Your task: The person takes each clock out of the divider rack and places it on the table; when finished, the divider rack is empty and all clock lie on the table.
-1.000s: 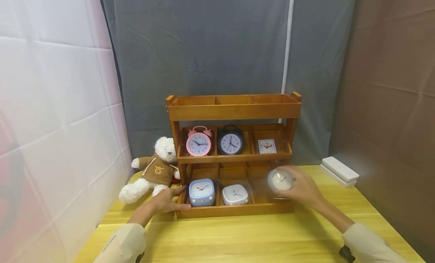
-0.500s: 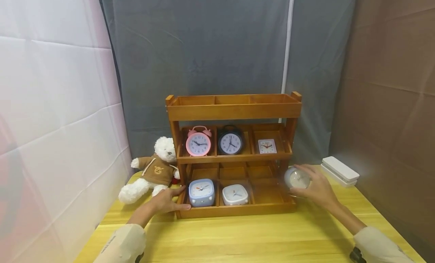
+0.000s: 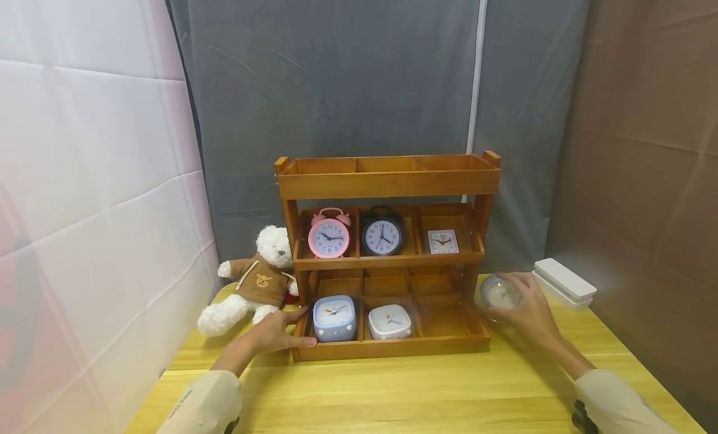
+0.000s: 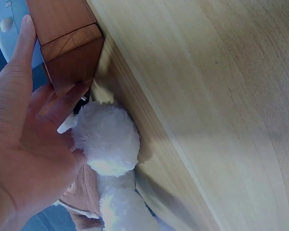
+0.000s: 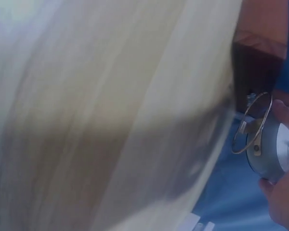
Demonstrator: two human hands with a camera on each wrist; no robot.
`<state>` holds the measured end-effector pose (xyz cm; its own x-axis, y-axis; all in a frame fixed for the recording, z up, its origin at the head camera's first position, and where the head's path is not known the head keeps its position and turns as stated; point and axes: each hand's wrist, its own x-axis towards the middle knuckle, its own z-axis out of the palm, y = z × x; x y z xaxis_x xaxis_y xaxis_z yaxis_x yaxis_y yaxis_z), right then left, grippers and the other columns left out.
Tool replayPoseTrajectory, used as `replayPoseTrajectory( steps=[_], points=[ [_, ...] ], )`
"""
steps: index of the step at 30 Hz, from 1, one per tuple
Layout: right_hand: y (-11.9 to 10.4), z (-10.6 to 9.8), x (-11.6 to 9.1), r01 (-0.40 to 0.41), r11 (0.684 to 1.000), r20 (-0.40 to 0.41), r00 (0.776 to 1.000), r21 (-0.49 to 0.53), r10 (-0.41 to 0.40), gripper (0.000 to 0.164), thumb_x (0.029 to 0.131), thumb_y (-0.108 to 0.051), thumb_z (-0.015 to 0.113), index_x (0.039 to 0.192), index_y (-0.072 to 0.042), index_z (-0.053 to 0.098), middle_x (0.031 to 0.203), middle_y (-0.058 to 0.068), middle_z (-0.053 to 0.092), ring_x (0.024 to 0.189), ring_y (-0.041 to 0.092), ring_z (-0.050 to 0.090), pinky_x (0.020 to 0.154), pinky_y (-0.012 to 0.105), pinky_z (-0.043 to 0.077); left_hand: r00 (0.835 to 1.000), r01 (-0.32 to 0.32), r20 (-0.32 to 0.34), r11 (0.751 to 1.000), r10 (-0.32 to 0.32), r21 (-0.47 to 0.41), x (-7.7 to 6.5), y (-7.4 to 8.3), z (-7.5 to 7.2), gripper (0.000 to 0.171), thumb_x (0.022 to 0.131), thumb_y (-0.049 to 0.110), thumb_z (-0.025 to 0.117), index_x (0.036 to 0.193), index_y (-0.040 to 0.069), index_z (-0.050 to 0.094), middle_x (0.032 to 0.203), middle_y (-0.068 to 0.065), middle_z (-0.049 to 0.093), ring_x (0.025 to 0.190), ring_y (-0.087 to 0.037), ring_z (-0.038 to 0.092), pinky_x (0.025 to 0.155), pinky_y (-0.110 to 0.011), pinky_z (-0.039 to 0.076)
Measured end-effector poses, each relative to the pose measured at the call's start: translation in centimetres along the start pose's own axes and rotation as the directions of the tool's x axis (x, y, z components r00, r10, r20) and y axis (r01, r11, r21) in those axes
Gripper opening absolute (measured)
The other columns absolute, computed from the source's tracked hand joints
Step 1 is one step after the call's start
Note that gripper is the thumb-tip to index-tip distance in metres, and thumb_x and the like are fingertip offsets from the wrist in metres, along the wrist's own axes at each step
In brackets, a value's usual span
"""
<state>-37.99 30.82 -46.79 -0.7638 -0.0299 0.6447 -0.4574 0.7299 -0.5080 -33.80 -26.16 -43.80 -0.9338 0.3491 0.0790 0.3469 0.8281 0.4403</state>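
On a yellow wood-grain table (image 3: 359,396), a three-tier wooden shelf (image 3: 387,184) holds five clocks (image 3: 383,237); just right of its bottom tier, a person's right hand (image 3: 530,309) grips a round grey clock (image 3: 499,292), while the left hand (image 3: 275,332) clasps the shelf's lower left corner, beside a brown-hoodied teddy bear (image 3: 262,278).

We face grey curtain (image 3: 359,78) at back, white strip (image 3: 478,66) running down its right part. On our left, white curtain (image 3: 106,141), fold lines across it, reddish patch (image 3: 17,284) low near edge. On our right, brown curtain (image 3: 645,141), faintly creased. Below us, yellow table (image 3: 392,390), wood grain running sideways. We catch pale glare (image 5: 19,12) top left in right wrist view.
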Motion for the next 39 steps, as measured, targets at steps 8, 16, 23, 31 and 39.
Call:
replayPoseTrajectory(
  steps=[8,16,23,31,39],
  points=[
    [1.2,0.4,-0.4,-0.017,0.999,0.026,0.999,-0.030,0.018,0.081,0.064,-0.010,0.099,0.135,-0.007,0.060,0.127,0.015,0.049,0.102,0.036,0.055,0.084,0.053,0.047,1.000,-0.002,-0.003,1.000,0.002,-0.006,0.4,-0.1,0.2,0.093,0.079,0.053,0.087,0.149,0.001,0.054,0.138,-0.028,0.061,0.119,-0.040,0.065,0.099,-0.055,0.053],
    [1.9,0.5,-1.1,-0.024,0.996,0.043,0.999,-0.083,0.027,0.081,0.063,-0.012,0.100,0.132,-0.009,0.059,0.125,0.017,0.048,0.095,0.040,0.059,0.078,0.057,0.053,1.000,-0.003,-0.009,1.000,0.003,-0.006,0.5,-0.2,0.4,0.092,0.080,0.051,0.088,0.149,0.001,0.055,0.137,-0.028,0.062,0.119,-0.039,0.066,0.098,-0.055,0.053],
    [2.2,0.5,-1.5,0.050,0.995,0.020,0.999,-0.083,-0.049,0.079,0.060,-0.009,0.101,0.128,-0.009,0.061,0.122,0.017,0.049,0.096,0.038,0.060,0.078,0.058,0.055,1.000,0.003,-0.018,1.000,-0.004,-0.010,0.6,0.0,0.4,0.091,0.079,0.052,0.088,0.149,0.003,0.055,0.138,-0.027,0.062,0.121,-0.042,0.064,0.099,-0.056,0.053],
    [1.8,-0.6,-1.8,0.181,0.980,0.092,0.981,-0.084,-0.173,0.065,0.070,-0.005,0.094,0.129,-0.010,0.067,0.123,0.013,0.054,0.108,0.030,0.059,0.086,0.056,0.056,0.999,-0.052,-0.008,0.998,0.053,0.023,0.8,-1.3,0.4,0.092,0.082,0.054,0.085,0.149,0.000,0.054,0.136,-0.027,0.064,0.118,-0.040,0.066,0.099,-0.057,0.052],
    [1.3,-1.2,-1.1,0.235,0.969,0.095,0.969,-0.078,-0.227,0.061,0.075,-0.003,0.091,0.131,-0.008,0.069,0.127,0.011,0.062,0.115,0.033,0.062,0.100,0.048,0.051,0.997,-0.073,0.028,0.997,0.073,-0.017,0.7,-1.6,-0.2,0.090,0.082,0.049,0.086,0.149,-0.001,0.053,0.124,-0.028,0.070,0.117,-0.045,0.067,0.098,-0.058,0.053]
  ],
)
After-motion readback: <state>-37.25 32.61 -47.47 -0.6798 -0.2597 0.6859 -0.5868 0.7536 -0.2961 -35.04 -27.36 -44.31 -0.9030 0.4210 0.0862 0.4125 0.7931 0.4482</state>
